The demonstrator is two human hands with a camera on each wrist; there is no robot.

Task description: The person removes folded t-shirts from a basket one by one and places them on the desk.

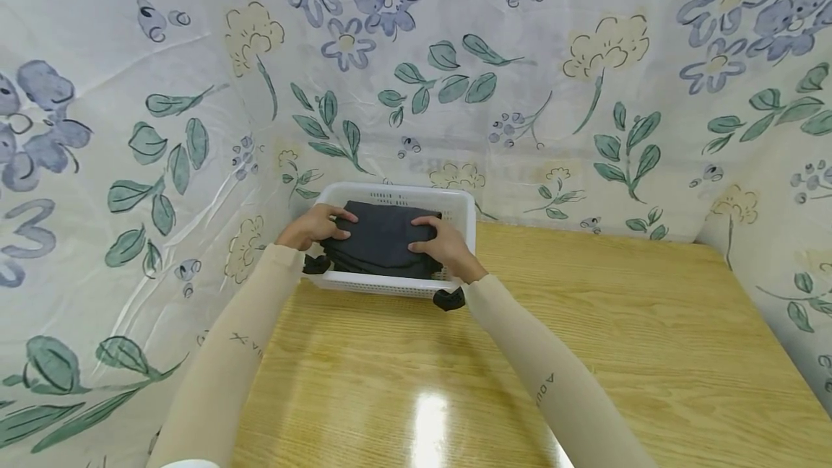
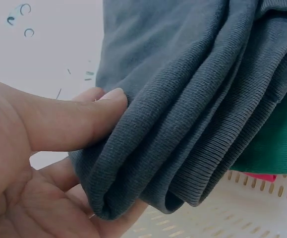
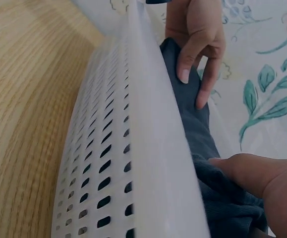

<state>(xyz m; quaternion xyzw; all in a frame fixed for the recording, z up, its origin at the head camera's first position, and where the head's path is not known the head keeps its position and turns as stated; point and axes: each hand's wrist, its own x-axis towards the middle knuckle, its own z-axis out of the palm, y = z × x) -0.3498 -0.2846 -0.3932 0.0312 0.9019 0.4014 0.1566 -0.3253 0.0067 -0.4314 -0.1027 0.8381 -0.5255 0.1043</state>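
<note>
You're at the wooden table, floral sheeting draped all around, and pushed against the back-left corner sits the white slotted basket with the folded dark grey garment lying in it, its long side running left to right across the basket, so it sits squarely between your two hands. Your left hand takes the left end, your right hand the right end, both equally close, both straight ahead of you and well out from your body. From the head view you seem only to rest on top of the cloth. The left wrist camera tells more: your thumb presses over the stacked folds of the garment while your fingers lie beneath, so you're pinching that edge, and under the grey there's a green piece and a sliver of red that the head view hides. The right wrist camera looks along the basket wall, your right thumb pressing into the cloth; the rest of that grip is out of sight.
</note>
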